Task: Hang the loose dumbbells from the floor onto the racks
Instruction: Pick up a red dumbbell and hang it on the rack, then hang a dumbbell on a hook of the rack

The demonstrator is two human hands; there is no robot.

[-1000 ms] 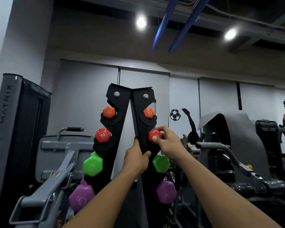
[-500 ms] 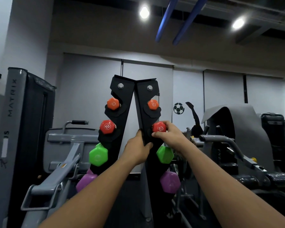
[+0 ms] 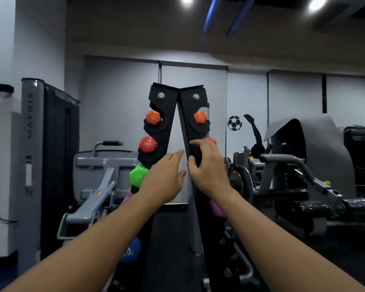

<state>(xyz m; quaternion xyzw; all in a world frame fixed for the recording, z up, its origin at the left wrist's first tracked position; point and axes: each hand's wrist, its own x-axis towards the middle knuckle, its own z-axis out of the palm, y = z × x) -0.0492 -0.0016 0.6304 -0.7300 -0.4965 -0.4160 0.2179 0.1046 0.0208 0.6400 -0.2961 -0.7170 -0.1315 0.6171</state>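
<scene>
Beside the rack (image 3: 173, 114), "MATRIX" marks a machine (image 3: 31, 114).

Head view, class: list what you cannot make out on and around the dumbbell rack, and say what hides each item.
- Red dumbbell, right side of the rack: mostly covered by the right hand.
- Purple dumbbells: largely hidden by both forearms.
- Blue dumbbell: partly hidden by the left forearm.
- Floor below the rack: dark, cut off by the bottom edge; loose dumbbells cannot be confirmed.
- Left hand: open; contact with the rack unclear.
</scene>
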